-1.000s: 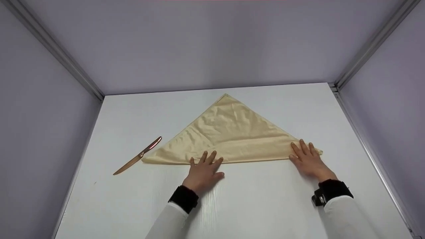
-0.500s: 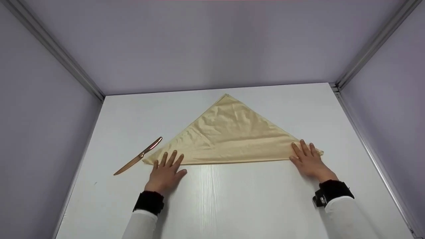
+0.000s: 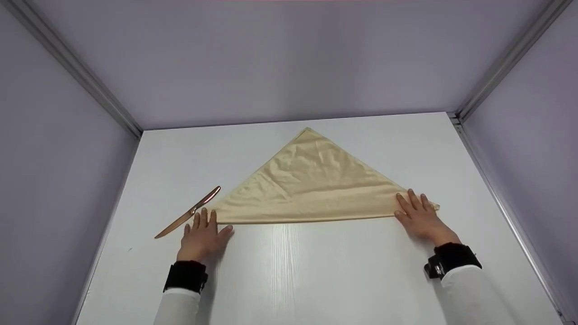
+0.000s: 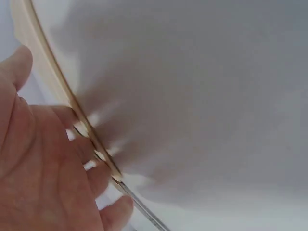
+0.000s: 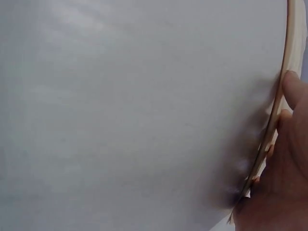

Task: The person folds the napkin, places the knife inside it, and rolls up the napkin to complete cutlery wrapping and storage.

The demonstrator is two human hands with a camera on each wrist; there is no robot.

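Nearest the front edge of the white table (image 3: 289, 280), two white-sleeved forearms with black wristbands are seen, well apart. Beyond them the left hand (image 3: 202, 235) is laid flat with straight fingers on the left corner of a folded cloth napkin (image 3: 311, 185), and the right hand (image 3: 420, 215) is laid flat in the same way on the right corner. Nothing is gripped by either hand; the fingers are spread and pressed down on the fabric.

The napkin is pale yellow-beige and folded into a wide triangle. Its long folded edge is turned toward the front edge of the table and runs from hand to hand, and its point is directed at the back edge, close to the rear wall. The fabric lies mostly smooth, with soft creases across the left half and a faint band along the folded edge. In the left wrist view the layered edge of the napkin (image 4: 53, 77) is seen under the fingertips, and in the right wrist view the same edge (image 5: 279, 96) is seen beside the right fingers.

Just left of the left hand, toward the left edge of the table, a copper-coloured table knife (image 3: 187, 212) lies slantwise, its tip near the napkin's left corner.
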